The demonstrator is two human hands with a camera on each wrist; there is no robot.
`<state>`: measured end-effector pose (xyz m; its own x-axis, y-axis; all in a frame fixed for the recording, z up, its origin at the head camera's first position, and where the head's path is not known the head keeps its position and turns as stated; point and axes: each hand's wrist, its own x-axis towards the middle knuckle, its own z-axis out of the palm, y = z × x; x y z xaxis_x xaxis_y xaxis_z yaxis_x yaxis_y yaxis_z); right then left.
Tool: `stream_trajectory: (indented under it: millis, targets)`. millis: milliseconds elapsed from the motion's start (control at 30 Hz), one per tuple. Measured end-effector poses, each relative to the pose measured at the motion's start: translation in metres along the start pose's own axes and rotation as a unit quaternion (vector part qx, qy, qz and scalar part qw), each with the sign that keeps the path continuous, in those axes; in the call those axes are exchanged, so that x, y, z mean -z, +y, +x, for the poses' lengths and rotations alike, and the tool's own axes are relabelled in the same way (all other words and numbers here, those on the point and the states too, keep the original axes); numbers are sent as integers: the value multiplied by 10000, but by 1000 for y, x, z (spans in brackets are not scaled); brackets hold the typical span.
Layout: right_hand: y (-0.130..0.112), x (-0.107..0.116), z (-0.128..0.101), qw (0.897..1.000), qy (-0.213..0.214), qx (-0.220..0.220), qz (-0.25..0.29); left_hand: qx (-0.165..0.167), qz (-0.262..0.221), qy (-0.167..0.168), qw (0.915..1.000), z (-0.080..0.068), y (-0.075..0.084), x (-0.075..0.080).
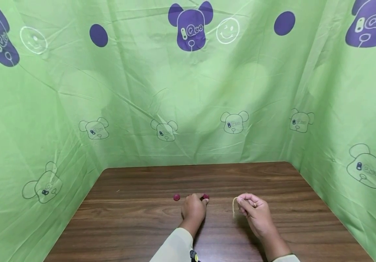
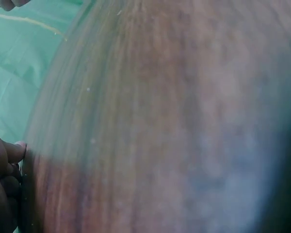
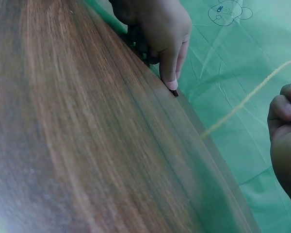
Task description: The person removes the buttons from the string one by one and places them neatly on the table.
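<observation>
On the brown wooden table [image 1: 142, 225] my left hand [image 1: 203, 199] lies knuckles up with its fingers curled down onto a small dark red bead [image 1: 206, 197]. In the right wrist view its fingertip [image 3: 171, 83] presses on that bead [image 3: 175, 92] against the wood. A second red bead [image 1: 176, 197] lies loose just left of this hand. My right hand [image 1: 241, 199] hovers to the right and pinches the upper end of a short yellowish string [image 1: 234, 207], which hangs down toward the table. The string [image 3: 242, 102] also runs across the right wrist view.
Green printed cloth [image 1: 188, 91] walls in the table at the back, left and right. The left wrist view is mostly blurred wood, with my left fingers [image 2: 7, 160] at its lower left edge.
</observation>
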<state>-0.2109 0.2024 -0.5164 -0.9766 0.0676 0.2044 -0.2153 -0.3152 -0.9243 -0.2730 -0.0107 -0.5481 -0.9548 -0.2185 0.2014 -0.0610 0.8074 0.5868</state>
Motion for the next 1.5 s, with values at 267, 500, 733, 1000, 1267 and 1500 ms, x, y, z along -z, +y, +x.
stream_trajectory:
  millis: [267,500,733,1000,1267,1500]
  targets:
    - [0,-3,1,9994,232,-131,-206,-25,126,-63,9999,0,-1,2]
    - [-1,-4,1,9989,270,-222,-311,-218,71,-33,9997,-2,-5,2]
    - [1,-6,1,9983,334,-239,-413,-944,6,286,9951,-3,-22,-7]
    - [5,-6,0,9964,282,-396,-692,-832,-930,-194,9920,-25,-11,19]
    - [5,-4,-1,9944,-116,-810,-662,-983,-1925,-443,9754,-53,-1,30]
    - [0,-2,-3,9899,-1047,-904,-295,-1288,-2194,-744,9642,-81,4,36]
